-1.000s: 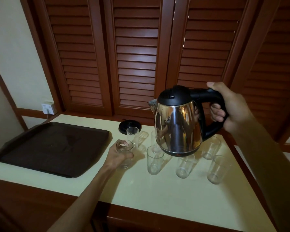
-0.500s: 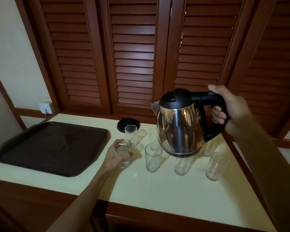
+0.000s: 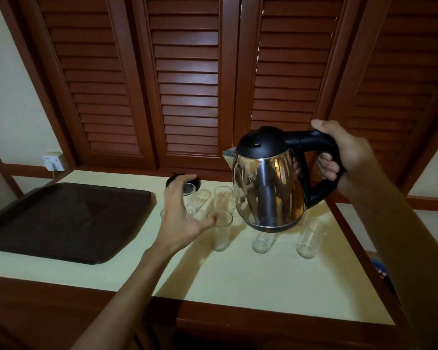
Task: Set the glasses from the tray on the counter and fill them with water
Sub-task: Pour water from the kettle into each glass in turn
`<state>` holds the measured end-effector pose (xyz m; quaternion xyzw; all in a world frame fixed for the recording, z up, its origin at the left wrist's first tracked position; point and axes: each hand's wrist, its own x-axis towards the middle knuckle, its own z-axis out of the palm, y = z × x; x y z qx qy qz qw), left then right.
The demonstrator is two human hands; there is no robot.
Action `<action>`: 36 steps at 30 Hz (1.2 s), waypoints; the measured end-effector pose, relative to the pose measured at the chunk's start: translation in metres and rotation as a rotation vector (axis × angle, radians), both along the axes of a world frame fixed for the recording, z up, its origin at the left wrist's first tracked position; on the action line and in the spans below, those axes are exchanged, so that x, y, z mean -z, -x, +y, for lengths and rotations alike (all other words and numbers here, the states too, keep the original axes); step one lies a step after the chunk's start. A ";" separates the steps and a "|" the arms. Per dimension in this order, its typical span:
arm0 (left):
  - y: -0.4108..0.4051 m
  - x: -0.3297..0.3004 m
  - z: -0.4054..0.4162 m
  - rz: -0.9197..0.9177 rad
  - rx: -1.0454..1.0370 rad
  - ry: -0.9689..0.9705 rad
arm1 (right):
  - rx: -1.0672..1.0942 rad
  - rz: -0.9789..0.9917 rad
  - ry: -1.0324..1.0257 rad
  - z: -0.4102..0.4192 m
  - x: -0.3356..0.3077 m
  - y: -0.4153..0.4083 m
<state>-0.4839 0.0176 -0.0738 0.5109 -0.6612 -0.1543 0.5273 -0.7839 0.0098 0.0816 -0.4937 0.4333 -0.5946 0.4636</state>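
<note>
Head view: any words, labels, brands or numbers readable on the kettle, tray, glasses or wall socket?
None can be read.
Kettle: only reflections on the steel, no label visible.
Tray: plain dark surface.
Glasses: clear, unmarked.
Wall socket: any marking is too small and blurred to read.

The left hand sits at frame centre-left, fingers spread and loosely extended, forearm rising from the lower edge. The right hand, at centre right, is curled in a grip, forearm running to the lower right.
</note>
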 end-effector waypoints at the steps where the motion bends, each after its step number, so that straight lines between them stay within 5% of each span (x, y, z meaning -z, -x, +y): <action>1: 0.009 -0.001 0.000 -0.037 0.040 -0.006 | 0.008 -0.003 0.002 0.001 0.000 0.002; 5: 0.038 0.016 -0.010 -0.114 0.066 -0.105 | 0.043 0.017 -0.014 0.003 0.003 0.008; 11: 0.059 0.052 -0.023 0.027 -0.035 -0.316 | 0.034 0.032 -0.005 0.006 0.006 0.017; 16: 0.063 0.066 -0.024 0.138 -0.097 -0.338 | 0.042 0.063 0.011 0.008 0.008 0.024; 19: 0.063 0.075 -0.021 0.025 -0.093 -0.320 | 0.061 0.085 0.000 0.008 0.008 0.024; 20: 0.064 0.078 -0.023 0.057 -0.069 -0.289 | 0.069 0.084 -0.002 0.008 0.008 0.023; 23: 0.067 0.079 -0.028 0.598 0.078 -0.353 | 0.115 0.093 0.020 0.010 0.006 0.018; 24: 0.069 0.079 -0.029 0.621 0.112 -0.347 | 0.118 0.108 0.031 0.010 0.005 0.018; 27: 0.062 0.072 -0.028 0.159 -0.005 -0.405 | 0.107 0.144 0.044 0.010 0.001 0.018; 32: 0.061 0.035 -0.030 0.381 -0.095 -0.368 | 0.100 0.283 0.054 0.012 -0.013 0.007; 36: 0.055 0.019 -0.033 0.378 -0.060 -0.382 | 0.081 0.457 0.080 0.011 -0.027 -0.007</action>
